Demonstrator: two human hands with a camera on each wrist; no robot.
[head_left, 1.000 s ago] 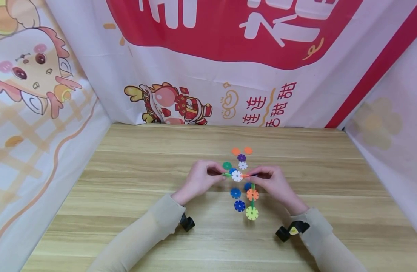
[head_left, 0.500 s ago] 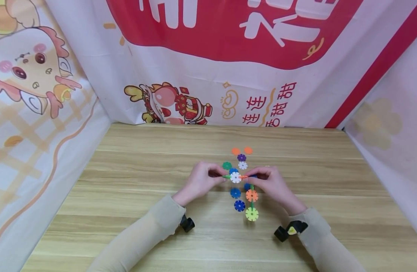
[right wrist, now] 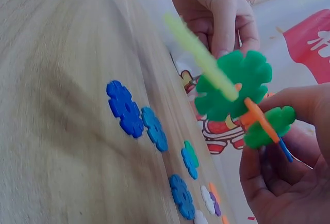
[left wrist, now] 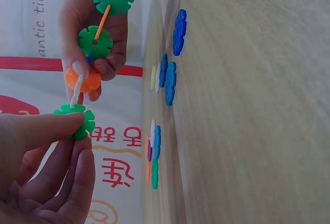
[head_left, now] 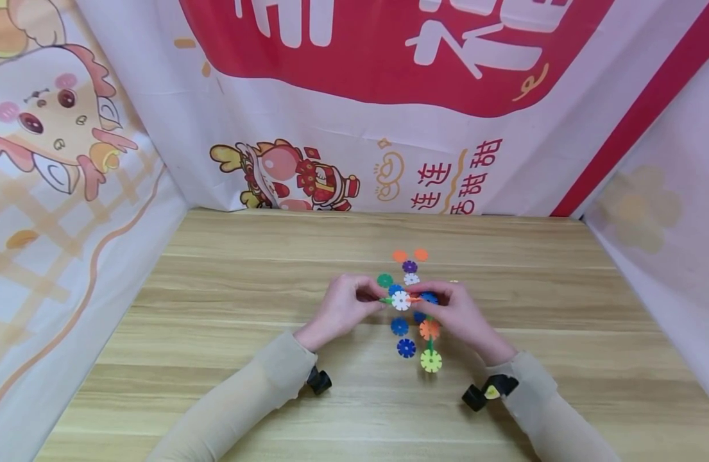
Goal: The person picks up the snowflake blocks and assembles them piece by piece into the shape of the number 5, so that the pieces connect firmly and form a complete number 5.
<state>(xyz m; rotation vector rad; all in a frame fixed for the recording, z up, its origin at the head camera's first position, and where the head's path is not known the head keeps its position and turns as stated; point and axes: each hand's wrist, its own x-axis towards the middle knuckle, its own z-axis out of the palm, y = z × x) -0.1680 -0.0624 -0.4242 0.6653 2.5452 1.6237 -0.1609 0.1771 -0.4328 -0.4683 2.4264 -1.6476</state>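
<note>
A chain of slotted snowflake discs is held above the table between my hands. My left hand (head_left: 341, 307) pinches the green disc (left wrist: 88, 127) at one end. Joined to it is a white disc (head_left: 401, 301), facing the head camera. My right hand (head_left: 459, 316) grips an orange disc (left wrist: 92, 83) beside the white one, thumb on its face. From there the chain runs down past a blue disc (head_left: 428, 298), green ones, and another orange disc (head_left: 429, 330) to a yellow-green disc (head_left: 431, 361). In the right wrist view my right fingers partly hide the upper links.
Loose discs lie on the wooden table (head_left: 244, 256) behind and below the chain: blue (head_left: 406, 348), another blue (head_left: 399, 326), green (head_left: 385, 280), purple (head_left: 409, 266), white (head_left: 411, 279) and two orange (head_left: 420, 255). Printed cloth (head_left: 342, 115) hangs along the back and sides.
My right hand has shifted slightly left, its fingers now closer to the white disc. The chain's lower end has swung a little. My left hand keeps its pinch on the green disc.
</note>
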